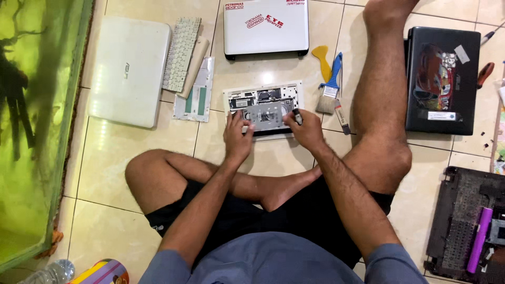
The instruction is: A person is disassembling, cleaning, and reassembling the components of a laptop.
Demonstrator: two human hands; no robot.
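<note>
Hands meet over an opened laptop base [264, 109] that lies on the tiled floor [137, 152] just ahead of the seated person's crossed legs. The left hand [236, 134] rests on the base's near-left edge, fingers curled down onto it and close together. The right hand [305, 129] sits at the near-right edge, pinching a small dark tool [298, 115] between thumb and fingers; whether its tip touches the base cannot be told.

Just right of the base lie a blue-handled paintbrush [331, 87] and a yellow plastic pry tool [322, 59]. Beyond the base sits a closed white laptop [265, 26] bearing red-lettered stickers along its upper edge. Left of the base are a pale panel with green strips [197, 94], a loose white keyboard [180, 52] and a larger closed white laptop [129, 71]. Well to the right, past the outstretched leg, a black laptop [442, 79] carries a red cartoon-car sticker and small white rectangular labels. Further right and nearer, a stripped dark chassis [463, 226] holds a purple bar [478, 231].
</note>
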